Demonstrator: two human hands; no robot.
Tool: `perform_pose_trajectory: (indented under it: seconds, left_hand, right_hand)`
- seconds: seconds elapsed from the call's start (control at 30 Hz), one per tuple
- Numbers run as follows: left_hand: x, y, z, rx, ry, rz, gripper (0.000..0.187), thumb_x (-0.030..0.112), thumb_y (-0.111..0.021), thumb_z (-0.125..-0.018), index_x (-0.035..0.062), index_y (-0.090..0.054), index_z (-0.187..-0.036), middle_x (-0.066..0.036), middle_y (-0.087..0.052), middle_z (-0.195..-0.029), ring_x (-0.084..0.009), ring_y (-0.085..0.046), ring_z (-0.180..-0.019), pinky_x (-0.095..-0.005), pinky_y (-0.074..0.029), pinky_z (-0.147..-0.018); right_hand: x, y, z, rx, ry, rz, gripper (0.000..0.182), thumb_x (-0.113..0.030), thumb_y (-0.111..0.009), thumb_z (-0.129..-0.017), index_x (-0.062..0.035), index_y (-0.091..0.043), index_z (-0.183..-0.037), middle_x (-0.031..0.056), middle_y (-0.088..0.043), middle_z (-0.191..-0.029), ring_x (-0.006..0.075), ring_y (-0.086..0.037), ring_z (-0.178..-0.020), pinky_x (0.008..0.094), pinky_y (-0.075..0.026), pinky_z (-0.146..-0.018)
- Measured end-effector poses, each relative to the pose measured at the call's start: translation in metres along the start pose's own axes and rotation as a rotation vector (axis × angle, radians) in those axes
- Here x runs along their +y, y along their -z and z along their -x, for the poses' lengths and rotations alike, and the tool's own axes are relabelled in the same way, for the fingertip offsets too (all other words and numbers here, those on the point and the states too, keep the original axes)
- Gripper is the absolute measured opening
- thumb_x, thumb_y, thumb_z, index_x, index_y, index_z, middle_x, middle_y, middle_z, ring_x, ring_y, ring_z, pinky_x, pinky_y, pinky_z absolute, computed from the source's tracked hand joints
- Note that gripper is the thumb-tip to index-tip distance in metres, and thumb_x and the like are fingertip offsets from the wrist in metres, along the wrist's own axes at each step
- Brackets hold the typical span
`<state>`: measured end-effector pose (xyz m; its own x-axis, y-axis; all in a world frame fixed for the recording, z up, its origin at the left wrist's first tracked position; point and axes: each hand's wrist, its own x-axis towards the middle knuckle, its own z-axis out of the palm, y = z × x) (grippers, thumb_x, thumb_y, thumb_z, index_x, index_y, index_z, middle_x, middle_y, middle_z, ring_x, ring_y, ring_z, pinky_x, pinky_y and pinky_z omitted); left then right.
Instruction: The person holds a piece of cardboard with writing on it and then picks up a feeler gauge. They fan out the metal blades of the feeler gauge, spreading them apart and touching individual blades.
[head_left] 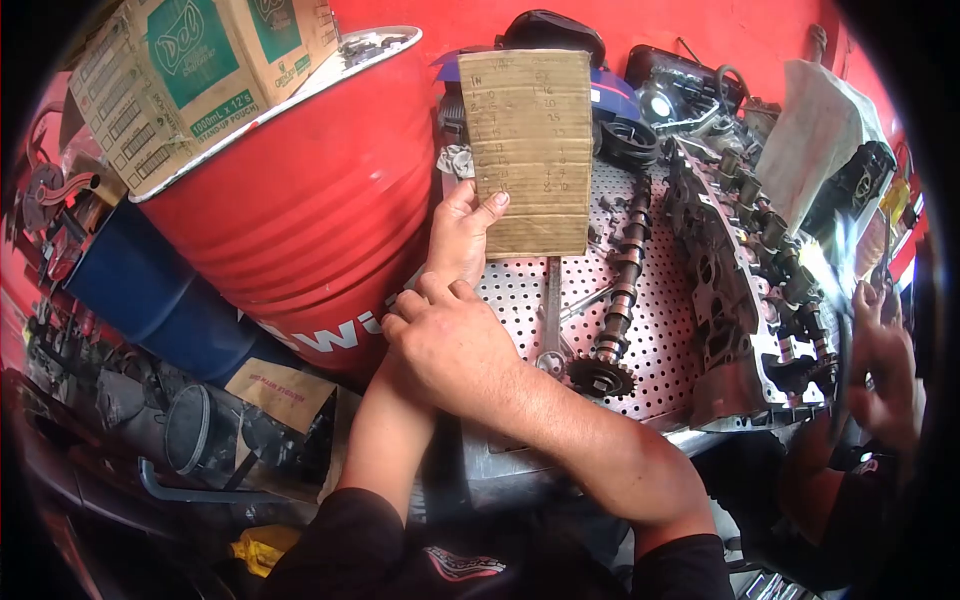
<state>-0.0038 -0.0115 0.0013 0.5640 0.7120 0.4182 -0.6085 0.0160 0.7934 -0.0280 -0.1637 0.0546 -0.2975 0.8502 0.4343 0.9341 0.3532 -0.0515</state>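
Note:
A brown piece of cardboard (532, 150) with handwritten columns of numbers is held upright by my left hand (462, 232), thumb on its front near the lower left edge. My right hand (432, 335) lies across my left wrist, its fingers curled over the wrist. To the right of the cardboard, a camshaft (625, 280) with a toothed sprocket at its near end lies on the perforated metal table (665, 350). A wrench (552, 310) rests on the table below the cardboard.
A cylinder head (735, 290) stands on the table's right side. At the far right is a co-worker's blurred hand (885, 370). A red drum (300, 190) bearing a carton (215, 75) is at left, beside a blue drum (150, 290). Engine parts lie at the back.

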Motion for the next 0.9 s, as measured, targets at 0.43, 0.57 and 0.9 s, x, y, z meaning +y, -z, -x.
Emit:
perform_pose_trajectory:
  seconds: [0.43,0.57,0.9]
  left_hand:
    - [-0.010,0.016,-0.008,-0.189,0.106,0.273,0.031,0.009,-0.053,-0.099,-0.0008,-0.055,-0.129,-0.010,-0.066,-0.119,-0.0176,-0.063,-0.106,-0.0322,-0.050,-0.094]
    - [0.004,-0.002,0.000,-0.025,0.054,0.072,0.031,0.002,-0.060,-0.095,-0.0010,-0.056,-0.126,-0.010,-0.066,-0.118,-0.0167,-0.064,-0.105,-0.0306,-0.050,-0.092]
    - [0.004,-0.005,0.001,-0.030,0.015,0.048,0.031,0.006,-0.060,-0.095,-0.0007,-0.057,-0.126,-0.011,-0.066,-0.122,-0.0174,-0.061,-0.110,-0.0329,-0.045,-0.100]
  right_hand:
    - [0.058,0.046,-0.004,0.316,-0.502,-0.040,0.042,-0.019,-0.070,-0.083,-0.0015,-0.057,-0.120,0.0296,-0.047,-0.139,0.0433,-0.066,-0.099,0.0479,-0.054,-0.086]
    - [0.066,0.056,0.002,0.256,-0.606,-0.026,0.042,-0.022,-0.070,-0.086,-0.0008,-0.056,-0.120,0.0349,-0.040,-0.143,0.0461,-0.066,-0.100,0.0487,-0.054,-0.085]
    - [0.100,0.081,0.016,0.378,-0.762,0.015,0.035,-0.027,-0.065,-0.089,-0.0022,-0.062,-0.113,0.0206,-0.067,-0.111,0.0377,-0.066,-0.102,0.0470,-0.053,-0.086]
